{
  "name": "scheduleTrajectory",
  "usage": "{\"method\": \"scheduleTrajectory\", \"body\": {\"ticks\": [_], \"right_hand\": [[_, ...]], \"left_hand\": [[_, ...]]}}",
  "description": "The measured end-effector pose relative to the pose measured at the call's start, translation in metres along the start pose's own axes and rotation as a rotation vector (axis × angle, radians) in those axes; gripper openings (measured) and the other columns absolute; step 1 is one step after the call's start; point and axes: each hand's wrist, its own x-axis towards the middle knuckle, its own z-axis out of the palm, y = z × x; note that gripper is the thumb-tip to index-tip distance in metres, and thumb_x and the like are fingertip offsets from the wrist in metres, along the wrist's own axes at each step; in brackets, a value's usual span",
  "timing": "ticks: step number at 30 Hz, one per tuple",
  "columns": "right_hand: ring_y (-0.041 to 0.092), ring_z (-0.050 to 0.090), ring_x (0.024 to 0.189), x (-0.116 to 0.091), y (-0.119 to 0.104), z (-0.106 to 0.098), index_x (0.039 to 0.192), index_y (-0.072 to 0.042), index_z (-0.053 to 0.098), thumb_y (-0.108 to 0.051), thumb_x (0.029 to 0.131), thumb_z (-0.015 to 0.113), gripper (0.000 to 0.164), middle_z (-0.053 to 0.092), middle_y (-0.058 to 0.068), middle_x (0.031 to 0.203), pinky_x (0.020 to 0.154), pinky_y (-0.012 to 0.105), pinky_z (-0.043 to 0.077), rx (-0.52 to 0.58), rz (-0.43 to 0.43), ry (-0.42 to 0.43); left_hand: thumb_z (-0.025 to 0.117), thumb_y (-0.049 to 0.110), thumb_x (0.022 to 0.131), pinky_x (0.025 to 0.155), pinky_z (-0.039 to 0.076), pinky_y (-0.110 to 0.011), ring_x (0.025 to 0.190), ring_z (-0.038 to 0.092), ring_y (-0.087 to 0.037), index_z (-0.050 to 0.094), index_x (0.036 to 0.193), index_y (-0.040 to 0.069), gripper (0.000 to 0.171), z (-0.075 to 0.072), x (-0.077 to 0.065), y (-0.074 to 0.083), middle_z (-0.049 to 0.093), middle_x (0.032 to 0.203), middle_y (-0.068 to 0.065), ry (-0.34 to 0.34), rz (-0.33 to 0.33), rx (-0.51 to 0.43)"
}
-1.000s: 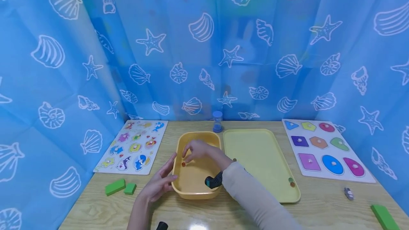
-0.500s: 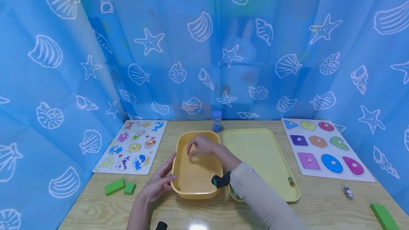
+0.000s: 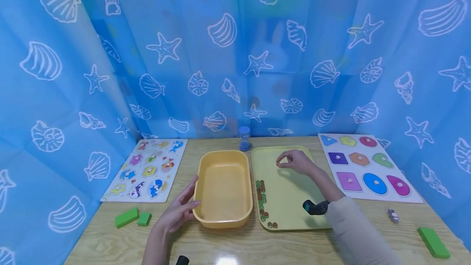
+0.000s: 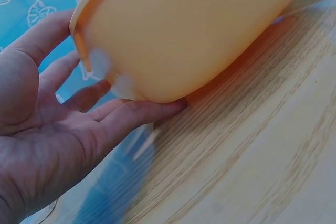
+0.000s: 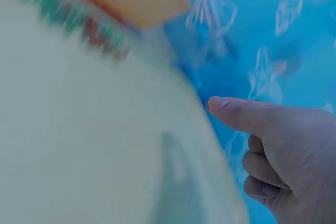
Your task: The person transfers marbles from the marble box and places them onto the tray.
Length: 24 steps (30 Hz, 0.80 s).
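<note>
My left hand [image 3: 177,212] grips the left side of an orange plastic basin [image 3: 223,193], its thumb at the rim. In the left wrist view, fingers [image 4: 142,113] of this hand lie against the basin's outer wall and underside. Above the far part of a pale yellow tray [image 3: 290,199], my right hand [image 3: 299,162] pinches a small red-orange glass bead [image 3: 277,164] between thumb and fingertip. Only a sliver of that bead shows in the right wrist view. Several green and dark red glass beads [image 3: 262,199] lie along the tray's left edge and near corner.
A sea-animal puzzle board [image 3: 147,171] lies left, a shape puzzle board [image 3: 368,167] right. A blue sand timer [image 3: 244,138] stands behind the basin and tray. Green blocks [image 3: 126,218] lie at left, another green block [image 3: 434,242] and a small grey object [image 3: 393,216] at right.
My right hand has picked up the red-orange bead from inside the basin and carried it right, over the tray. My left hand stays at the basin. The view has turned slightly right.
</note>
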Motion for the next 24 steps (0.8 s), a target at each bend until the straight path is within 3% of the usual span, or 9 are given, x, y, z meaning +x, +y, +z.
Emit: {"method": "scheduleTrajectory", "body": {"ticks": [8, 15, 24], "right_hand": [[0.006, 0.029, 0.046, -0.023, 0.029, 0.008, 0.091, -0.009, 0.070, -0.017, 0.078, 0.068, 0.015, 0.037, -0.006, 0.051, 0.041, 0.019, 0.026, -0.024, 0.009, -0.012], [0.008, 0.027, 0.046, -0.027, 0.031, 0.002, 0.098, -0.011, 0.068, -0.022, 0.079, 0.067, 0.023, 0.031, -0.007, 0.051, 0.039, 0.020, 0.025, -0.040, 0.057, 0.082], [0.008, 0.029, 0.046, -0.035, 0.019, -0.017, 0.098, -0.008, 0.068, -0.024, 0.082, 0.064, 0.022, 0.034, -0.005, 0.052, 0.039, 0.023, 0.028, 0.001, 0.047, 0.152]], "left_hand": [[0.051, 0.005, 0.087, 0.092, 0.044, -0.048, 0.128, 0.030, -0.036, 0.018, 0.140, 0.041, 0.073, -0.006, 0.003, -0.006, -0.008, 0.151, -0.006, 0.015, 0.009, 0.044], [0.053, 0.009, 0.087, 0.091, 0.044, -0.048, 0.127, 0.033, -0.036, 0.016, 0.141, 0.041, 0.072, -0.003, 0.005, -0.002, -0.008, 0.151, -0.007, 0.003, -0.013, 0.072], [0.054, 0.014, 0.088, 0.093, 0.044, -0.046, 0.131, 0.022, -0.038, 0.014, 0.142, 0.039, 0.072, -0.001, 0.002, 0.005, -0.007, 0.151, -0.010, 0.025, -0.028, 0.156]]}}
